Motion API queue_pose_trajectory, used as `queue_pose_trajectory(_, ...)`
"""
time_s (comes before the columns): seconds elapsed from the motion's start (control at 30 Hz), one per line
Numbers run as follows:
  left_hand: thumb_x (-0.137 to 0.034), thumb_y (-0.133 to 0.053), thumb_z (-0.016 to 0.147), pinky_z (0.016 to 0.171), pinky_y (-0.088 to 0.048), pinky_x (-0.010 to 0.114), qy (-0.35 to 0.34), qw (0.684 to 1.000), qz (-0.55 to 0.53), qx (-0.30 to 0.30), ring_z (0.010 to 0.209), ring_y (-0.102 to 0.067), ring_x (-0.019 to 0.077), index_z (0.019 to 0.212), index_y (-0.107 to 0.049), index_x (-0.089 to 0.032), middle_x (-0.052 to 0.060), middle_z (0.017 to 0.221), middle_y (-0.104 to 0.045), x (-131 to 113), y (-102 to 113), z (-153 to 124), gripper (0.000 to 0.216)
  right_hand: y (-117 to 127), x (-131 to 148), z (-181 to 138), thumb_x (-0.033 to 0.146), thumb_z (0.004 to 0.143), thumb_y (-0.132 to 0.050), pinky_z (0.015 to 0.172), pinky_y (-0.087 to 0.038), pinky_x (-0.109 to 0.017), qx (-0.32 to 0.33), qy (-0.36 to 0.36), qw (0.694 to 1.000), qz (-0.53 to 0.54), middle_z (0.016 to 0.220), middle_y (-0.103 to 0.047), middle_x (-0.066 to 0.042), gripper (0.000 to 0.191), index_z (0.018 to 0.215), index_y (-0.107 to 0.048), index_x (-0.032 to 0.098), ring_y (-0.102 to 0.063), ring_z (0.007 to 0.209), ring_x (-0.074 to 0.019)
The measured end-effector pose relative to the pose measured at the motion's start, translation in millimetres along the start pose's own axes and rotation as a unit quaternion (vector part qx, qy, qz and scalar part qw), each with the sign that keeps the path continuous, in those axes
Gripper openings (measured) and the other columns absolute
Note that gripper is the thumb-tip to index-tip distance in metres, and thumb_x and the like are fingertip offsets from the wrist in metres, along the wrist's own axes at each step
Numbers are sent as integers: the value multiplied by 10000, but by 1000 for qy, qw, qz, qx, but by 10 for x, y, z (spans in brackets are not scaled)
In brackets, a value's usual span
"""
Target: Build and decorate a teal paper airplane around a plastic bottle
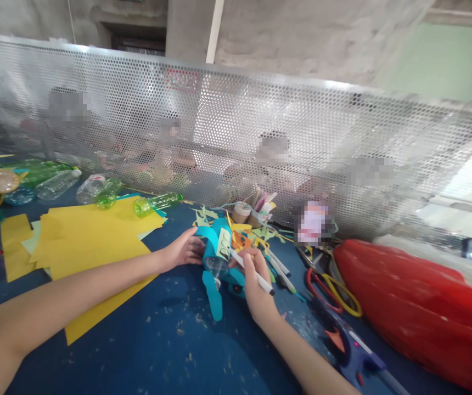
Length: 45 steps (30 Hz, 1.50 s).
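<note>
In the middle of the table is a toy plane (218, 265) made from a clear plastic bottle with teal paper wings. A teal paper propeller (212, 299) sits at its near end, at the bottle's neck. On its side is a pale paper strip (223, 241) with dark-outlined window shapes. My left hand (183, 249) grips the plane from the left, its fingertips partly hidden behind it. Between the fingers of my right hand (258, 293) is a white marker (264, 282), slanted with its tip at the strip.
Yellow paper sheets (96, 236) lie left, below a green bottle (157, 204) and other plastic bottles. Paper scraps (244, 240) and pens lie beyond the plane. To the right are scissors (322, 289), a blue glue gun (355, 348) and a red bag (417, 296). A perforated metal panel (228, 109) stands behind.
</note>
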<state>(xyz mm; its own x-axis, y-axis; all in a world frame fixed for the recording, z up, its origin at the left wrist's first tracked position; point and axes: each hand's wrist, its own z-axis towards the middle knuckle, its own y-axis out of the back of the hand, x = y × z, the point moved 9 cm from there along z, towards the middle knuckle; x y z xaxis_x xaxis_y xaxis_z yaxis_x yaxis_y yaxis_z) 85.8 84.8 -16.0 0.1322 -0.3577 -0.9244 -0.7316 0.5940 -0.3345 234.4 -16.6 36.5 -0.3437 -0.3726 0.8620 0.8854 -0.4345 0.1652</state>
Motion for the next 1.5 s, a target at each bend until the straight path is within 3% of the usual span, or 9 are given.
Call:
queue_pose_trajectory(0.17, -812, -550, 618, 892, -442, 412, -39, 997, 28, 62, 904, -625, 258, 1020, -635, -163, 107, 944, -684, -47, -137, -66, 769, -12, -83, 15, 481, 925, -421, 818, -483, -394, 5, -22, 996, 91, 718, -583, -8, 247, 843, -503, 263, -581, 756, -209)
queue_pose_trajectory(0.3, -554, -766, 629, 986, -401, 427, -117, 978, 142, 94, 1115, -568, 300, 1057, -657, -161, 116, 1153, -657, -170, -291, -167, 591, -68, -5, -4, 435, 923, -466, 821, -471, -366, 38, -9, 993, 110, 734, -580, 3, 221, 820, -511, 245, -576, 776, -186)
queue_pose_trajectory(0.4, -419, -788, 666, 1025, -382, 421, -148, 964, 196, 98, 1163, -553, 288, 1080, -671, -181, 88, 1185, -656, -205, -363, -244, 492, -88, 92, -15, 408, 917, -495, 740, -462, -315, 52, 3, 992, 118, 693, -581, 18, 202, 812, -518, 237, -560, 716, -162)
queue_pose_trajectory(0.63, -328, -827, 621, 1020, -396, 454, -139, 977, 141, 77, 1151, -571, 292, 1065, -674, -170, 100, 1185, -660, -131, -319, -284, 496, -37, 257, -1, 424, 886, -533, 645, -429, -285, 28, 3, 995, 101, 594, -559, 32, 253, 734, -495, 225, -539, 621, -149)
queue_pose_trajectory(0.8, -284, -822, 615, 1015, -401, 457, -132, 981, 99, 103, 1124, -590, 287, 1054, -678, -176, 91, 1128, -688, -89, -356, -287, 474, -97, 380, -43, 399, 868, -546, 662, -468, -322, 48, 14, 995, 83, 514, -529, 55, 238, 717, -470, 232, -487, 505, -130)
queue_pose_trajectory(0.97, -308, -790, 666, 1019, -398, 433, -140, 978, 75, 132, 1118, -589, 285, 1055, -674, -158, 102, 1138, -679, -133, -421, -313, 433, -76, 498, -44, 400, 876, -525, 565, -447, -288, 23, 29, 996, 75, 564, -558, 36, 208, 755, -477, 238, -526, 542, -147)
queue_pose_trajectory(1.17, -403, -761, 697, 1056, -379, 423, -104, 985, 112, 75, 1171, -557, 286, 1025, -701, -187, 78, 1173, -667, -89, -337, -287, 397, -61, 481, -63, 416, 887, -523, 499, -403, -250, -6, 38, 998, 44, 577, -524, 38, 230, 756, -481, 233, -486, 530, -135)
queue_pose_trajectory(1.37, -387, -765, 699, 1059, -384, 409, -149, 979, 70, 117, 1178, -556, 272, 1046, -694, -177, 84, 1212, -645, -136, -440, -315, 411, -117, 440, -236, 342, 921, -448, 512, -409, -258, 1, 105, 994, -14, 791, -567, -11, 129, 958, -509, 236, -502, 607, -142)
queue_pose_trajectory(1.5, -489, -737, 687, 1048, -391, 399, -108, 989, 83, 63, 1162, -568, 274, 1002, -713, -204, 48, 1184, -662, -23, -328, -267, 426, -177, 542, -333, 240, 888, -503, 582, -444, -289, 24, 184, 976, -114, 785, -565, -6, 72, 958, -520, 246, -533, 634, -157)
